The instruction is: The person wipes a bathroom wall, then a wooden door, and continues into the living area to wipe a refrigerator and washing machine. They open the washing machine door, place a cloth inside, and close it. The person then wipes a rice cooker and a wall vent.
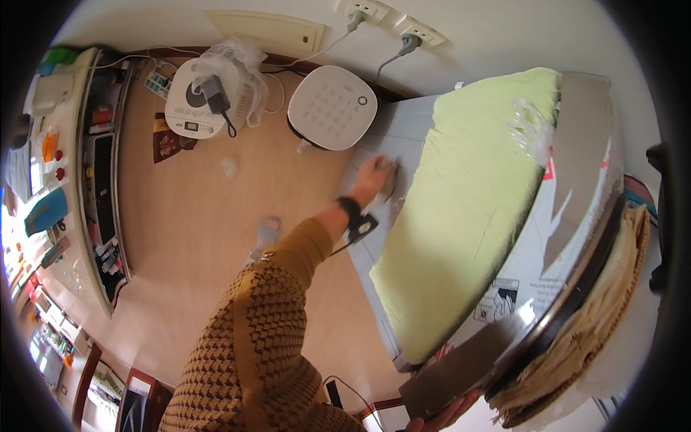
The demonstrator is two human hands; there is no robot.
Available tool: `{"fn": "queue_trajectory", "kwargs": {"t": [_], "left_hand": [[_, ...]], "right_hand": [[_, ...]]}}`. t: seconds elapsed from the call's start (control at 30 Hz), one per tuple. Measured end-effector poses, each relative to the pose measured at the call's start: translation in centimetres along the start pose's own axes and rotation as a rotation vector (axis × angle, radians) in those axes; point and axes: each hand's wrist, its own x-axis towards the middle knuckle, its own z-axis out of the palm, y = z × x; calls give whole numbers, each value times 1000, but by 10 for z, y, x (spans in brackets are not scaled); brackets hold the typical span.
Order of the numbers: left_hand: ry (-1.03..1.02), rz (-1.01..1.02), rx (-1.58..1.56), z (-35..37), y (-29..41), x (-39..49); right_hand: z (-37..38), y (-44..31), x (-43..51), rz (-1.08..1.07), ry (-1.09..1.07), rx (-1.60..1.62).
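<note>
My left hand (371,178), in a brown patterned sleeve with a black wristband (350,208), reaches over the grey surface (397,127) beside a light green sheet (467,205). Its fingers are closed around a small greyish-beige thing (387,181), too blurred to name. A small black device (363,229) with a cable sits at that wrist. At the bottom edge, fingers of my right hand (453,413) hold the lower edge of a brown cardboard flap (459,362). That flap belongs to a large printed cardboard box (532,281) along the green sheet's right side.
A white rounded appliance (332,108) stands by the wall; left of it is another white appliance (202,116) with a plastic bag (232,62) and a grey adapter (215,96) on top. Wall sockets (418,29) hold plugs. Torn brown cardboard (588,324) lies right; a cluttered shelf (100,189) stands left.
</note>
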Motion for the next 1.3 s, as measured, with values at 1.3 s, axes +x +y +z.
{"fn": "queue_trajectory", "kwargs": {"t": [1.3], "left_hand": [[-392, -66, -193, -83, -30, -333]], "right_hand": [[-7, -12, 18, -106, 41, -38]]}}
